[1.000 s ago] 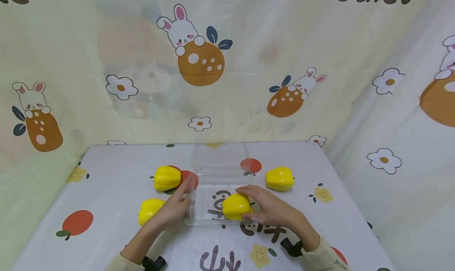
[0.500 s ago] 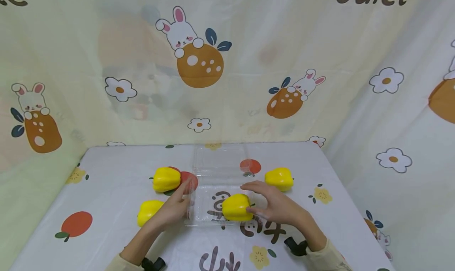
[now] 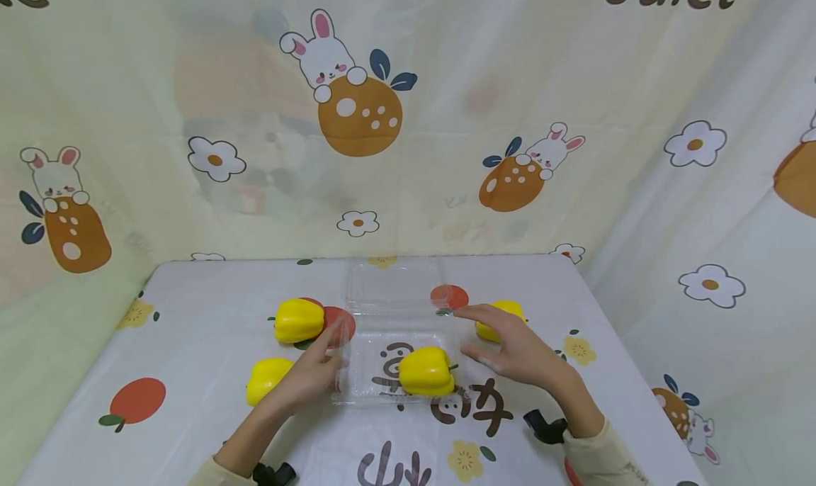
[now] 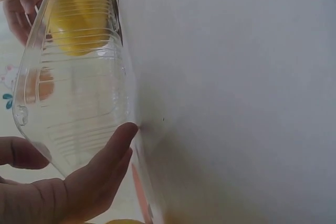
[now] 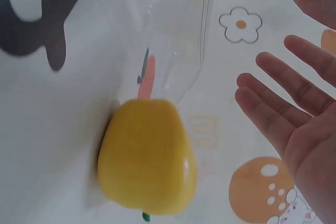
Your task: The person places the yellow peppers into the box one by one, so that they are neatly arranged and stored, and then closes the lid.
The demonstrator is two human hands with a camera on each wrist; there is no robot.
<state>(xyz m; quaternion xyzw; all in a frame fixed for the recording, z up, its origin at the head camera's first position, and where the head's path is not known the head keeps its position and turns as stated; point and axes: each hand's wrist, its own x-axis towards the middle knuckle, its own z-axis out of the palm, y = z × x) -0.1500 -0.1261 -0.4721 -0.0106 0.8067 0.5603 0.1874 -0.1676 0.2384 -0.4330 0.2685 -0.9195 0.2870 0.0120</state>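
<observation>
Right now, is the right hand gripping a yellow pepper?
No, in the right wrist view the right hand holds nothing and a visible gap separates it from the yellow pepper.

Worktop: yours point(image 3: 210, 358) is white, printed with red fruit point(image 3: 140, 397), yellow flowers point(image 3: 467, 460) and dark lettering point(image 3: 491, 406).
Clear container: you have this point(image 3: 360, 365) around the middle, open, its lid point(image 3: 389, 287) laid back toward the far edge.
Far-left pepper: yellow point(image 3: 299, 320), on its side, stem to your left, partly over a red print.
Near-left pepper: yellow point(image 3: 266, 380), partly hidden from you in the head view.
Right pepper: yellow point(image 5: 147, 158), lying to the right of your container.
</observation>
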